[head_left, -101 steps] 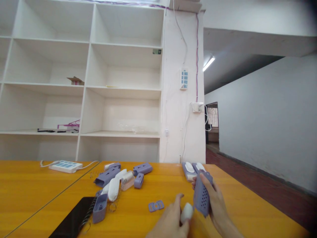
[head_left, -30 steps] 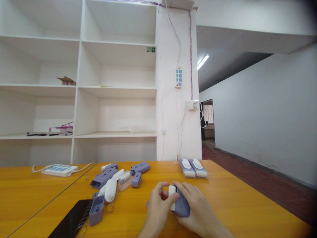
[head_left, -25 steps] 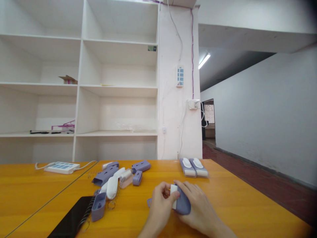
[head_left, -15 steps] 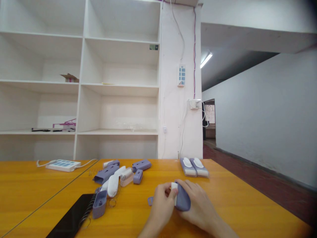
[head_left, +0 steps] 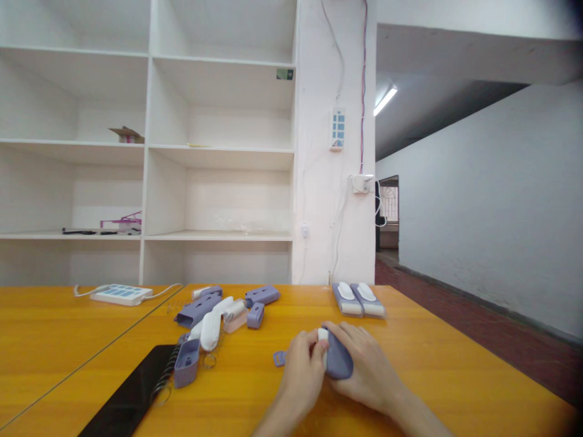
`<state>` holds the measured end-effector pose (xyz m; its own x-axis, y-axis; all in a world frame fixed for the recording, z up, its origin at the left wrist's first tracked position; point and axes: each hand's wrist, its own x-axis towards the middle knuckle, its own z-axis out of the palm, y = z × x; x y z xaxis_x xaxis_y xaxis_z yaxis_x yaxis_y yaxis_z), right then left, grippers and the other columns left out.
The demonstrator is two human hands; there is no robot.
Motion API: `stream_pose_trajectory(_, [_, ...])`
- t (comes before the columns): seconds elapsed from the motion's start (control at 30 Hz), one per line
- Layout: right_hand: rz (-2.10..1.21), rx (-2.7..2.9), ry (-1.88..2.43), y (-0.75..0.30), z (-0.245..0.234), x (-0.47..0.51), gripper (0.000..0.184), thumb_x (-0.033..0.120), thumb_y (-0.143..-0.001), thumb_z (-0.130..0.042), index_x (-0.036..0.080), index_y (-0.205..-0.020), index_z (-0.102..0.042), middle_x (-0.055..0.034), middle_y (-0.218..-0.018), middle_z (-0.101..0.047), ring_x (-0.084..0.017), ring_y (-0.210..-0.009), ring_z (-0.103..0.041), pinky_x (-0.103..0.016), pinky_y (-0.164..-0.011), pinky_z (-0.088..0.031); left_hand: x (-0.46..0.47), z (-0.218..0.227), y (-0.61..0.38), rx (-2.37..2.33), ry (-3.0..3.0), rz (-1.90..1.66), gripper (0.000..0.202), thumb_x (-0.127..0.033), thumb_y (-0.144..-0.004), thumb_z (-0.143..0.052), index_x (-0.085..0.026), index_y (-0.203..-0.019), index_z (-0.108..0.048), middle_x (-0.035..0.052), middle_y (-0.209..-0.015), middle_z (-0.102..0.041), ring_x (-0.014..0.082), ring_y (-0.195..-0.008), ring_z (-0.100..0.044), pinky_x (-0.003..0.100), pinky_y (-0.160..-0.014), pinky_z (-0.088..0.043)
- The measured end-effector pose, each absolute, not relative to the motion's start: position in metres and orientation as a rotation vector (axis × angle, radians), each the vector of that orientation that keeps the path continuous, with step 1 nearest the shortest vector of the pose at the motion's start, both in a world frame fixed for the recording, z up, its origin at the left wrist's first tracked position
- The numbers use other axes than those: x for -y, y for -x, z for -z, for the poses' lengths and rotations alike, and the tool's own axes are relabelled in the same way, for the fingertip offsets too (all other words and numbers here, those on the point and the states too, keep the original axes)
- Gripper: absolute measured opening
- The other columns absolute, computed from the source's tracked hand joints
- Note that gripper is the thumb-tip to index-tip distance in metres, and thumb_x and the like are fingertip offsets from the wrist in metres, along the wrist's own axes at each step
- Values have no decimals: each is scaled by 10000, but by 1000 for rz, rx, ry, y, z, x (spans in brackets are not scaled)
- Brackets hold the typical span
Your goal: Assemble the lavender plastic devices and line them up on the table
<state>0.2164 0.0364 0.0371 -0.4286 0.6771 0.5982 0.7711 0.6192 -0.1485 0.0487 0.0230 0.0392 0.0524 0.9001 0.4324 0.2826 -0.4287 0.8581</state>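
Note:
Above the front middle of the table, my right hand [head_left: 367, 361] is closed around a purple-grey plastic casing [head_left: 339, 355] with a rounded end. My left hand [head_left: 303, 364] is closed too, its thumb and fingers pinching a white part [head_left: 323, 335] that sits against the casing's left side. Whether the white part is seated in the casing I cannot tell, as fingers cover much of it. Beside my left hand lies a small purple frame-like piece [head_left: 279, 359]. Farther back on the right, two purple and white assembled units [head_left: 357, 300] lie side by side.
Left of my hands lie loose purple casings [head_left: 199, 309], white oval parts [head_left: 210, 331], a purple open cup [head_left: 186, 364] and several springs [head_left: 168, 371]. A black flat panel [head_left: 132, 391] lies front left. A white power strip [head_left: 121, 295] is at the back left, before white shelves [head_left: 218, 235].
The whole view has shifted slightly, so the scene sits higher in the picture. Both hands keep the same hold on the casing and the white part.

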Motion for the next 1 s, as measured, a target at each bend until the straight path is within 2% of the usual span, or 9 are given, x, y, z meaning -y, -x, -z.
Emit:
stream_pose_trajectory(0.33, [199, 2270, 1046, -220, -35, -36, 761, 199, -607, -637, 245, -1349, -476, -87, -1179, -606, -295, -1030, -576, -417, -926, -434, -26, -35, -47, -1096, -1636, -1385, 391, -528, -798, -610, -159, -788, -739, 49, -809, -717, 250, -821, -584, 290, -738, -428])
stream_pose_trajectory(0.5, [207, 2261, 1021, -219, -34, -34, 753, 190, -619, -641, 229, -1350, -464, -101, -1199, -604, -297, -1039, -577, -428, -930, -437, -28, -25, -52, -1152, -1590, -1498, 348, -462, -812, -598, -168, -923, -747, 73, -928, -733, 279, -924, -589, 313, -812, -432])
stream_pose_trajectory(0.63, [225, 2263, 1016, -219, -34, -34, 724, 213, -653, -653, 229, -1353, -468, -107, -1195, -609, -301, -1040, -582, -431, -923, -446, -31, -18, -56, -1176, -1580, -1522, 332, -397, -830, -582, -139, -973, -735, 100, -990, -726, 282, -933, -598, 325, -830, -431])
stream_pose_trajectory(1.0, [254, 2280, 991, -222, -32, -38, 766, 193, -620, -648, 231, -1361, -458, -104, -1201, -611, -305, -1051, -585, -439, -939, -445, -32, -18, -57, -1149, -1450, -1511, 388, -489, -793, -645, -143, -942, -735, 97, -953, -740, 293, -947, -611, 323, -826, -436])
